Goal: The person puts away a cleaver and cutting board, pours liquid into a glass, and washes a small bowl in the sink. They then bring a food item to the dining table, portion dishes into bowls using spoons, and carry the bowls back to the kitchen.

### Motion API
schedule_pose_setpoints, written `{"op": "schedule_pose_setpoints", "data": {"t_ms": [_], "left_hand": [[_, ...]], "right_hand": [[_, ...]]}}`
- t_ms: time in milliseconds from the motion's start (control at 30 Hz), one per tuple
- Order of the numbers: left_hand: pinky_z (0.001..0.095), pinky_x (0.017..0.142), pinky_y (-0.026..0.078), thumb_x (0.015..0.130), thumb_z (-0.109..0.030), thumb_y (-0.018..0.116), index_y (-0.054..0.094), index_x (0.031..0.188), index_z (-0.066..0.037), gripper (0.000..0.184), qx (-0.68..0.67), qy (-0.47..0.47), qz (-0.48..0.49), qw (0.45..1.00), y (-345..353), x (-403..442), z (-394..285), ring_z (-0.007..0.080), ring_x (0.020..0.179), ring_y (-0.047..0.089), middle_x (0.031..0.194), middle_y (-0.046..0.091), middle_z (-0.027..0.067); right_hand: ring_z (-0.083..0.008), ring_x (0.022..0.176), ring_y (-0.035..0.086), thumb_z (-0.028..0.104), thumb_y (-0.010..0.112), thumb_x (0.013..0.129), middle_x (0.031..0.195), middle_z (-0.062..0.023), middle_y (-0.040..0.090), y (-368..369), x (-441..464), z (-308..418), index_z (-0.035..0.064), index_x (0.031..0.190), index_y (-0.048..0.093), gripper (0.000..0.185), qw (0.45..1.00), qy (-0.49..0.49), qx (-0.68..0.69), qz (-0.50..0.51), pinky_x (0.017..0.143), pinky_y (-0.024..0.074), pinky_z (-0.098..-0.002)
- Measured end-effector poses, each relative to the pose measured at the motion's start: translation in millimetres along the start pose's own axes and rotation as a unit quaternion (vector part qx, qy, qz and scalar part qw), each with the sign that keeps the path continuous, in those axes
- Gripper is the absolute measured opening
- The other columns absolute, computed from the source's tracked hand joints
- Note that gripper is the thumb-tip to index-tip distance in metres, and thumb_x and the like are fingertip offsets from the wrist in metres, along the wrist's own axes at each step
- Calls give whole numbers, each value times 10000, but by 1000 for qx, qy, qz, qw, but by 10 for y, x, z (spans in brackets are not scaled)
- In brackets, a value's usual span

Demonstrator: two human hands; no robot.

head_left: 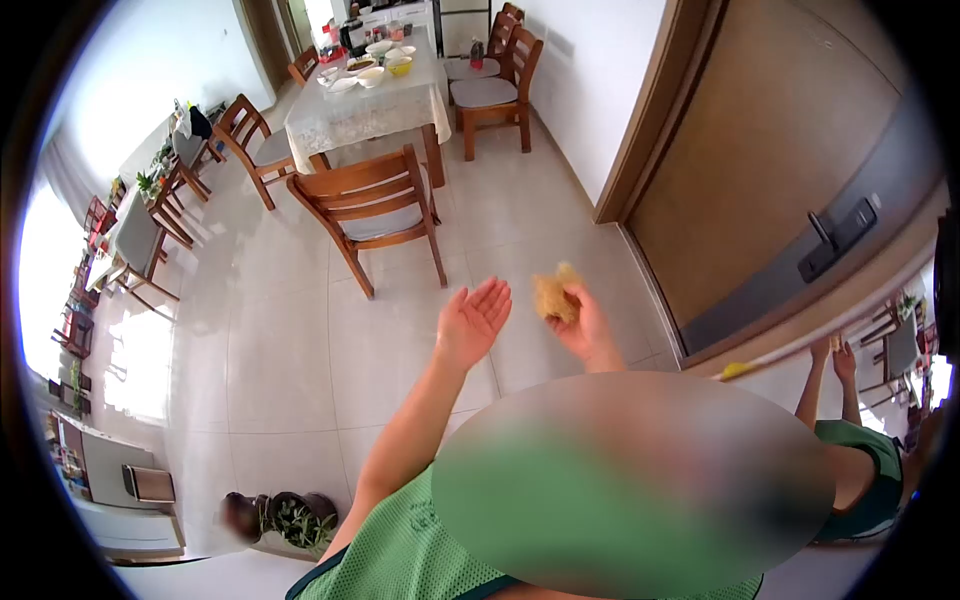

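Observation:
My left hand is held out in mid-air, palm up, its fingers stretched and nothing in it. To its right, my right hand grips a crumpled yellow-brown cloth, which sticks out beyond the fingers with a ragged outline. Its exact material is hard to make out. A gap separates the two hands, and the cloth does not touch the left one. Both are above the tiled floor.
Ahead, a wooden chair stands before a cloth-covered table bearing several bowls. A brown door with a lock handle is at right, near a mirror. A potted plant stands lower left.

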State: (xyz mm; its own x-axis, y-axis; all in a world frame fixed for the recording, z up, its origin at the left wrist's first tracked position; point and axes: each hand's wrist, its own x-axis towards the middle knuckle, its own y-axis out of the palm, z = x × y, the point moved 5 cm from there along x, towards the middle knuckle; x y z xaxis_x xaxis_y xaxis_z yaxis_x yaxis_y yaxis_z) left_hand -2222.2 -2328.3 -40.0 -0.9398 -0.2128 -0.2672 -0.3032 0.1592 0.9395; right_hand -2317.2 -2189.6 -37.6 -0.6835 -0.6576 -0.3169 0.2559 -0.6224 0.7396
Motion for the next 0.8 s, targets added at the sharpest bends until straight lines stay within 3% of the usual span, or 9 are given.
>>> {"op": "schedule_pose_setpoints", "data": {"t_ms": [333, 467, 800], "left_hand": [[350, 965, 380, 904, -231, 387, 505, 1120, 21, 353, -34, 52, -26, 998, 330, 2235, -1194, 221, 1055, 517, 1124, 548, 126], [350, 947, 398, 908, -222, 376, 509, 1111, 17, 341, -42, 39, 23, 998, 477, 3400, -1661, 217, 1033, 530, 1108, 556, 124], [336, 890, 446, 913, -220, 367, 516, 1081, 6, 319, 2, 30, -42, 999, 1038, 5963, -2682, 197, 955, 562, 1007, 584, 98]], "right_hand": [[-195, 925, 554, 159, 461, 836, 1029, -69, 564, 553, 2637, 741, 56, 1060, 510, 251, 991, 108, -6, 76, 789, 475, -342], [-205, 961, 540, 156, 466, 833, 1074, -77, 545, 691, 3713, 1173, 54, 1076, 507, 267, 992, 104, -16, 72, 795, 476, -356], [-222, 977, 539, 178, 468, 831, 1104, -92, 545, 811, 6214, 2553, 44, 1122, 497, 321, 997, 60, -25, 44, 804, 473, -358]]}}
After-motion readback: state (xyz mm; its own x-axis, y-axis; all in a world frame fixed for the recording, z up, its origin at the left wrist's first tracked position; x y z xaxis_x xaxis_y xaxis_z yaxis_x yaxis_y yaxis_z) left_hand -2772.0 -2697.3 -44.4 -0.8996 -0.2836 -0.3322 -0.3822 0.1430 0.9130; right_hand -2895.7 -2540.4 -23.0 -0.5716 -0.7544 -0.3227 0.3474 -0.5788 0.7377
